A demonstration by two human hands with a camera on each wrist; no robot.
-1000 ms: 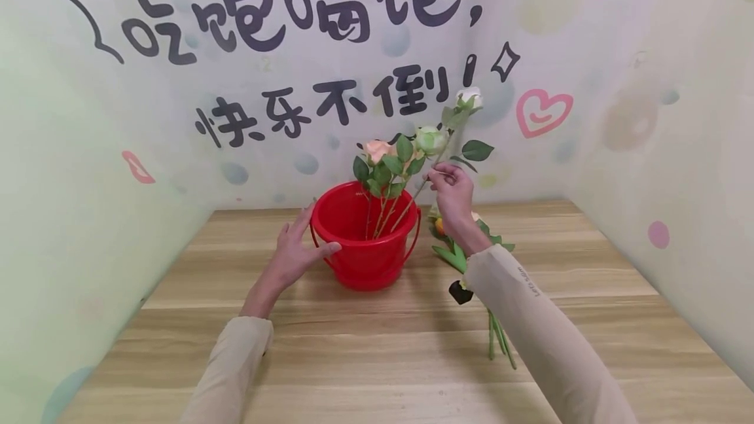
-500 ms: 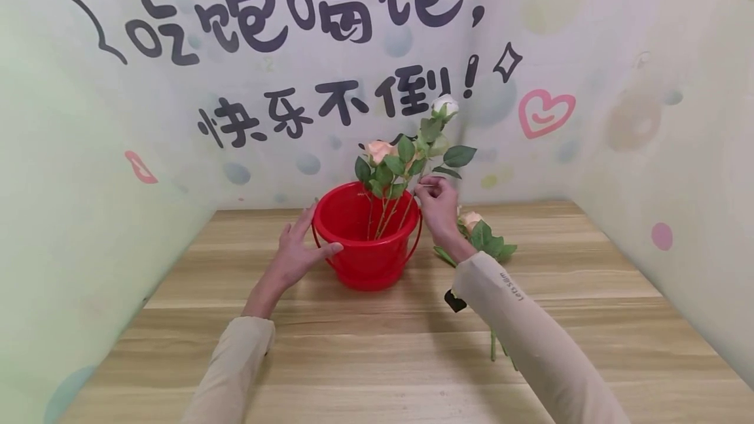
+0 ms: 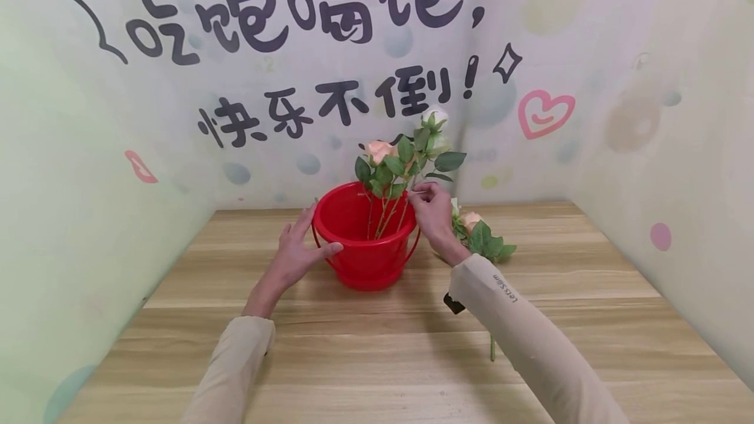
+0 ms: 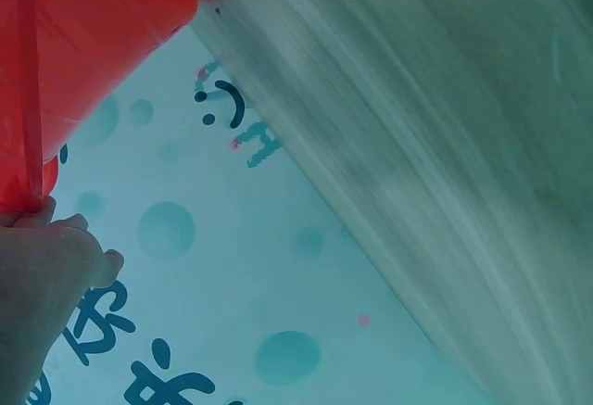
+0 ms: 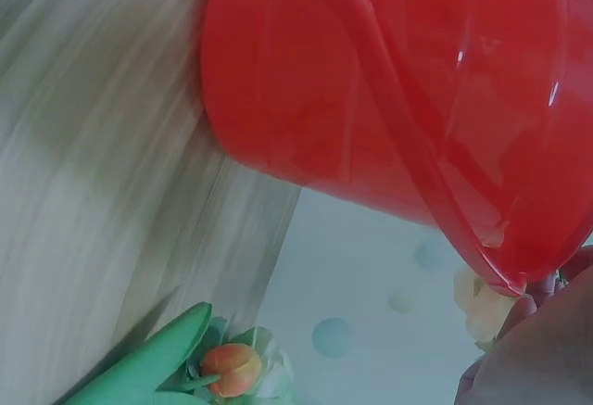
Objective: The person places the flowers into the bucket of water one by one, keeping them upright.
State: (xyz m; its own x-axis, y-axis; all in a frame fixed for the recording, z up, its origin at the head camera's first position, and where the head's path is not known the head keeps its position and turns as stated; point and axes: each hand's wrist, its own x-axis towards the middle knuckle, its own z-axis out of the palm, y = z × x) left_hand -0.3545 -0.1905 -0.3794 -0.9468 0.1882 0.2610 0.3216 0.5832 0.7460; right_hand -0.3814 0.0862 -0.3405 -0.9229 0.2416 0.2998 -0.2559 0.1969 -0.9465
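Note:
A red bucket [image 3: 368, 264] stands upright on the wooden table, holding several artificial roses with leafy stems. My left hand [image 3: 297, 252] rests against the bucket's left side, its fingers and thumb spread along the rim. At the right rim, my right hand [image 3: 434, 216] pinches the stem of a white rose [image 3: 434, 116] between thumb and fingertips. The lower end of that stem slants down inside the bucket. A peach rose [image 3: 380, 150] and a pale green rose [image 3: 438, 144] lean close by. In the right wrist view, my fingers are partly hidden at the bucket's rim.
Other flowers lie on the table to the right, partly under my right forearm: a peach rose [image 3: 471, 220], a black bloom [image 3: 454, 302] and an orange tulip [image 5: 232, 369]. A printed wall [image 3: 624, 116] closes off the back and sides.
My right hand has moved left and down with the white rose, bringing its stem nearer the other roses and lower in the bucket. My left hand stays on the bucket.

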